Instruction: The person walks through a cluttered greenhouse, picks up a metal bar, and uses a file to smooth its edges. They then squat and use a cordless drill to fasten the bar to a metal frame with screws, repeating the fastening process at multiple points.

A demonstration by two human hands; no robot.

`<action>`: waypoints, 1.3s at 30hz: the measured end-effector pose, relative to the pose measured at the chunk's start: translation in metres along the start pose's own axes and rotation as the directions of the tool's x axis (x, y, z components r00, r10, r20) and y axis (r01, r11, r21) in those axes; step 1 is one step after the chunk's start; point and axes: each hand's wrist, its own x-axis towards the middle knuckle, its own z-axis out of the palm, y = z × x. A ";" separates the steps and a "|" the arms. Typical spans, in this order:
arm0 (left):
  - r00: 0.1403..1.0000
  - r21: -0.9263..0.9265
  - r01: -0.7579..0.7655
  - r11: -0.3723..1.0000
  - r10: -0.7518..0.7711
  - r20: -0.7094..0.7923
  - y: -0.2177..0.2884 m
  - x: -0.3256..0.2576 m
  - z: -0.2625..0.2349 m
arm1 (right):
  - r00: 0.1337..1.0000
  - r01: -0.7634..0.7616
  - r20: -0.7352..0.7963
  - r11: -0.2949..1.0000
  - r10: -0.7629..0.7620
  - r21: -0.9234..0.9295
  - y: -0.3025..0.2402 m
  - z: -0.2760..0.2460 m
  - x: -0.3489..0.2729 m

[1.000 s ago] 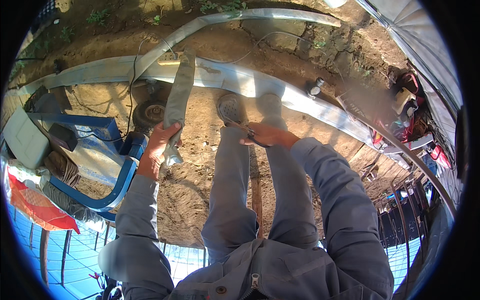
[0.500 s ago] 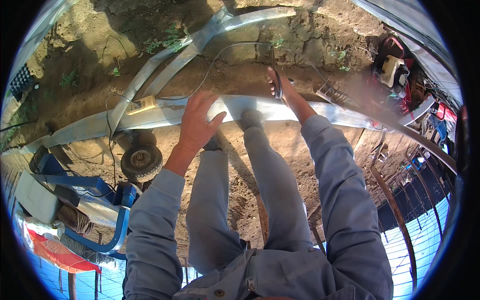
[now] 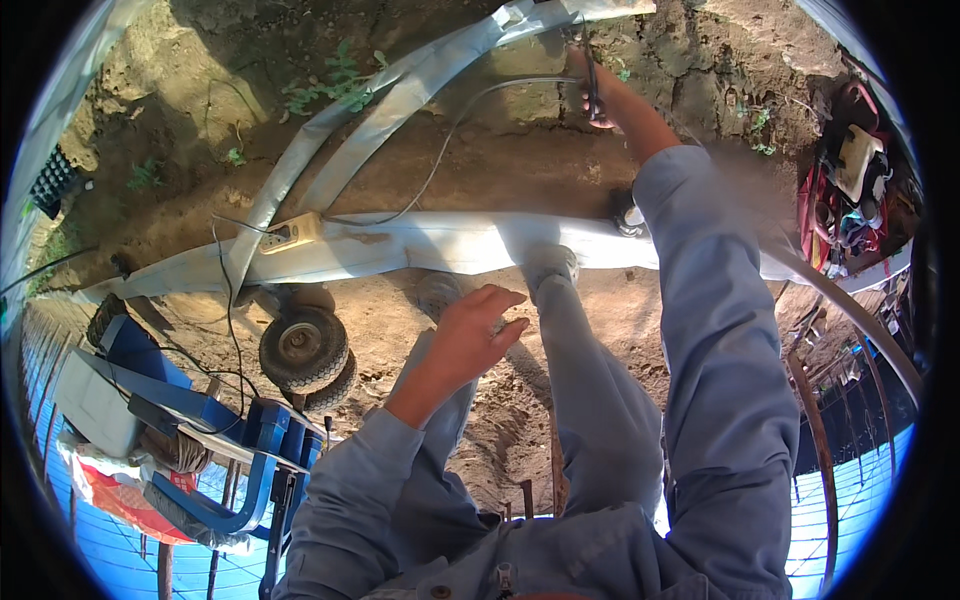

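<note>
My right hand reaches far forward, closed around a dark, slim hand tool whose exact kind I cannot make out. Its thin end points away from me, close to a pale flat strip on the soil. A grey cable runs to the area beside this hand. Lower down, my left hand hovers in front of my legs, holding nothing, its thumb apart from the loosely bent fingers. Below it are my shoes, beside a long white strip lying across the ground.
A yellowish power strip rests on the white strip. Rubber wheels and a blue metal frame stand at left. A dark object is partly hidden by my right sleeve. A long pole and a red bag of items lie at right.
My right hand has moved farther forward and right with the tool. My left hand has drawn back toward me, away from the white strip. The whole view has shifted.
</note>
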 end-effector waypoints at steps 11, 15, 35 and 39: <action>0.999 0.054 0.022 0.998 -0.023 0.024 -0.006 0.011 -0.008 | 0.932 0.336 -0.106 0.935 -0.348 -0.115 0.026 0.005 0.018; 0.998 -0.045 0.051 0.998 -0.050 0.025 -0.008 0.012 -0.008 | 0.827 0.453 -0.248 0.859 -0.505 -0.237 0.044 0.018 -0.009; 0.908 -0.455 0.314 0.833 -0.404 -0.111 0.147 -0.105 -0.155 | 0.152 0.734 0.365 -0.143 -0.919 -0.664 0.125 0.076 -0.371; 0.831 -0.674 0.181 0.716 -0.478 -0.285 0.115 -0.207 -0.135 | 0.396 0.733 0.425 0.003 -0.814 -0.680 0.159 0.079 -0.440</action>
